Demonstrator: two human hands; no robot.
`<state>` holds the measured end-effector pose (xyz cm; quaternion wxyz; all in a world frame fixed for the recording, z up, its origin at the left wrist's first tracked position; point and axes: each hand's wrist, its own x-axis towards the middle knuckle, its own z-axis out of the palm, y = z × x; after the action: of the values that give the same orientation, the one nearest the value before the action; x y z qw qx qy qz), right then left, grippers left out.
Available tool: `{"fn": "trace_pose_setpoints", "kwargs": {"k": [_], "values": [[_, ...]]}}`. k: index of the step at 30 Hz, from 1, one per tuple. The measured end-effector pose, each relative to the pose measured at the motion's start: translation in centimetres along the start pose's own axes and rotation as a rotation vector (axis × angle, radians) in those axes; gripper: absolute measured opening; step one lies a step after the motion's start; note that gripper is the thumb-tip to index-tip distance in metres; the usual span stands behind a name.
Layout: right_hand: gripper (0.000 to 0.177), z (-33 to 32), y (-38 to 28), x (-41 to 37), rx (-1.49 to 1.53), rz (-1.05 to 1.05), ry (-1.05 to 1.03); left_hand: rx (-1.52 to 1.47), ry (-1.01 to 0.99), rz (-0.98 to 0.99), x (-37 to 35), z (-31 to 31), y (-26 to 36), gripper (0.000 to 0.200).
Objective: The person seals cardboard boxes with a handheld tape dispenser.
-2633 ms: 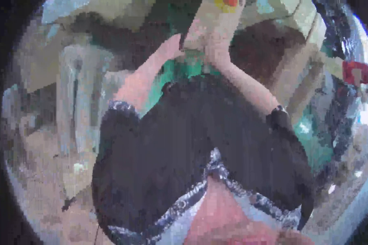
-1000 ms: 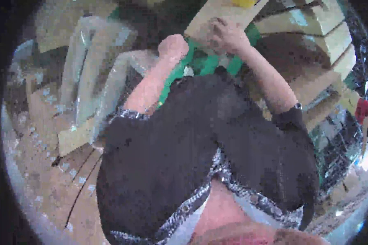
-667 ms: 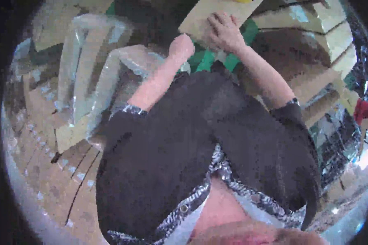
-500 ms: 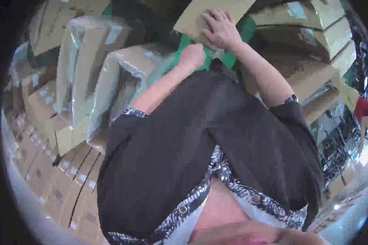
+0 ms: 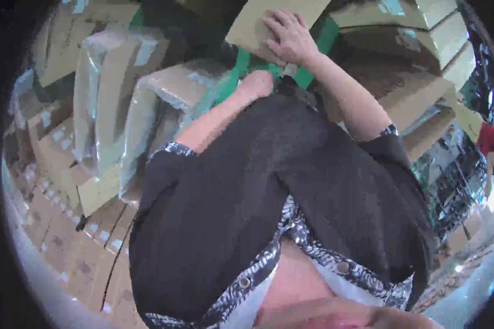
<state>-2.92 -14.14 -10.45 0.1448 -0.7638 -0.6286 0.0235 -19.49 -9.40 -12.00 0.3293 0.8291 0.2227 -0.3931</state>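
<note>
My right hand [image 5: 292,39] lies with its fingers spread on a flat tan cardboard piece [image 5: 251,27] at the top centre. Below and left of it, my left hand [image 5: 256,84] is curled closed near the lower edge of the cardboard, close to my dark top. What it grips, if anything, is hidden by its fingers. Green material [image 5: 240,64] shows beside my left hand, and more green runs down to the right of the cardboard.
Plastic-wrapped cartons [image 5: 111,93] stand upright on the left. Flat boxes [image 5: 411,46] are stacked at the upper right. Rows of cardboard [image 5: 88,257] fill the lower left. At the right edge, a red sleeve [image 5: 491,138] of another person shows beside shiny dark wrapping [image 5: 450,186].
The cardboard and my right hand have shifted slightly left in view. My left hand sits a little lower, farther from the cardboard. The surroundings have shifted slightly too.
</note>
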Motion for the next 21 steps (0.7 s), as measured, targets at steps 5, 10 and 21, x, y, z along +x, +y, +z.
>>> {"fn": "trace_pose_setpoints", "kwargs": {"k": [5,10,21], "values": [[0.048,0.1,-0.1,-0.2,0.002,0.009,0.015,-0.219,0.353,0.18,-1.7,0.1,-1.7,0.03],[0.049,0.3,0.0,-0.2,0.007,0.004,0.025,0.014,0.551,0.372,0.1,0.4,-1.5,0.018],[0.05,0.6,-0.3,0.1,0.013,0.057,-0.05,0.185,0.54,0.016,-2.1,-0.8,2.5,0.077]]}}
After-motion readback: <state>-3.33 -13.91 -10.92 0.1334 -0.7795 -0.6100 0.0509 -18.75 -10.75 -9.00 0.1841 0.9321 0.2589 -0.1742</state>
